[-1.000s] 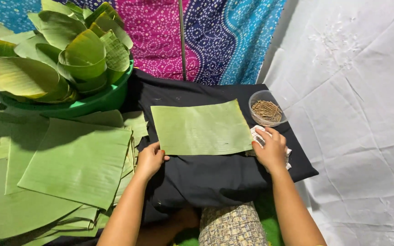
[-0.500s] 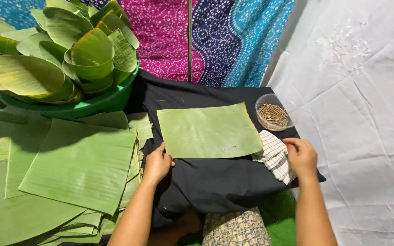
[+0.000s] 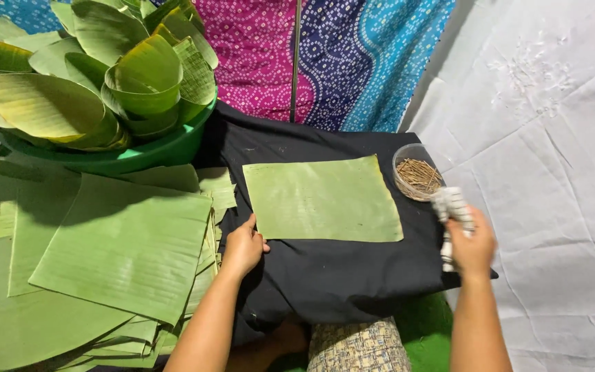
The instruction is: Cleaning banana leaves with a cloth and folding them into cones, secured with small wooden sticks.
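1. We're looking down at a cut banana leaf sheet lying flat in the middle of a black cloth, its long side running toward the cloth's right edge.
2. Our left hand sits at the sheet's near-left corner, fingers curled, fingertips touching or just pinning the edge; it grips nothing that we can see.
3. Our right hand hovers at the cloth's right edge, closed around a checked white rag. It's motion-blurred, so we can't quite tell how the rag is folded.
4. To do this well, we judge: keep that corner pinned, keep the strokes light and along the ribs, since the sheet likely tears across the grain.
5. A clear round dish of thin brown sticks stands at the sheet's far-right corner, just beside the rag.
6. Off the cloth's left edge, a stack of cut leaf sheets, matte and finely ribbed.
7. Beyond the far-left corner, a green basin holds glossy leaves rolled into cones.
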